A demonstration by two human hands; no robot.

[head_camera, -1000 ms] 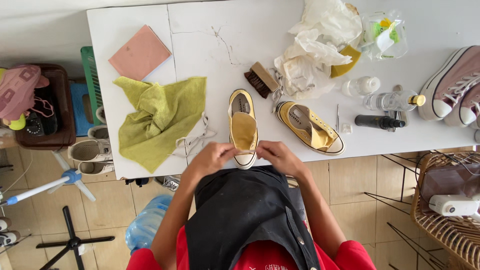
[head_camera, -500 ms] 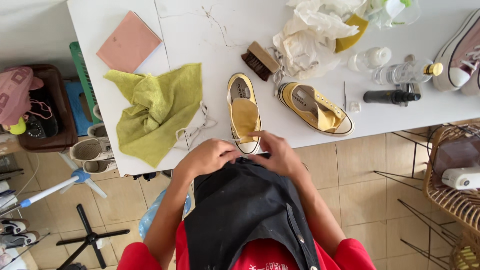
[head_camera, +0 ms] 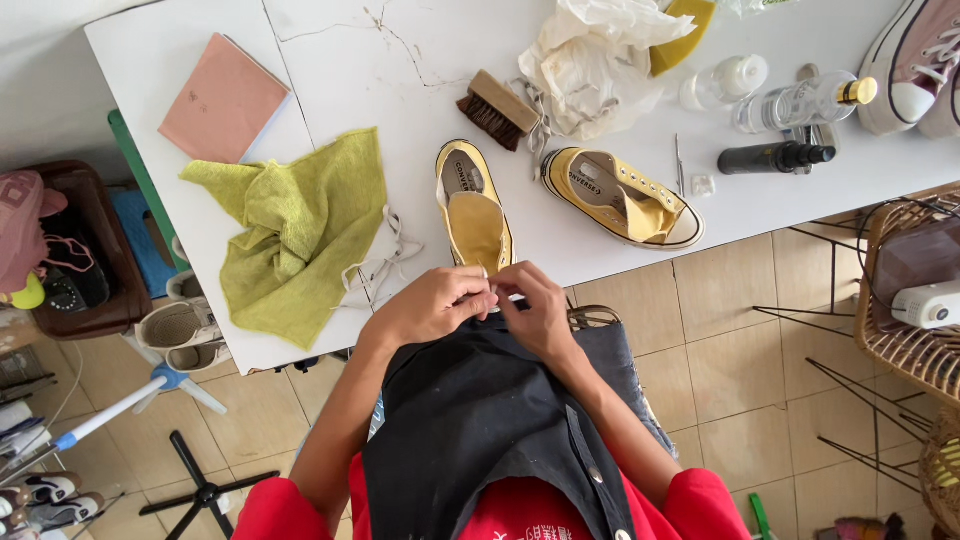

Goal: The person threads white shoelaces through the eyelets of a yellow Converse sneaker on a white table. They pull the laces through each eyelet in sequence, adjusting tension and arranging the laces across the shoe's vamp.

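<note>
1. The white desk (head_camera: 330, 70) fills the upper part of the frame, its near edge running across the middle; its top shows thin cracks in the upper centre.
2. A green cloth (head_camera: 295, 235) lies crumpled left of centre, with a loose white lace (head_camera: 385, 262) trailing from its right edge toward the desk edge.
3. A pink notebook (head_camera: 222, 100) lies flat in the upper left, well apart from the hands.
4. The yellow shoe (head_camera: 475, 210) stands at centre, heel toward the top of the frame and toe at the near desk edge, its tongue folded open.
5. A second yellow shoe (head_camera: 620, 195) lies slanted just to the right of it, apart from both hands.
6. Crumpled white paper (head_camera: 590, 60) sits at the upper centre, with a wooden brush (head_camera: 497, 108) just to its left.
7. A black spray bottle (head_camera: 770, 157) lies on its side at the upper right, below a clear bottle (head_camera: 800, 100).
8. The left hand (head_camera: 435, 305) and right hand (head_camera: 535, 310) meet at the toe of the yellow shoe, just below it in the frame, fingers curled shut and pressed together. The grip is closed at the toe, but what the fingertips pinch is hidden.
</note>
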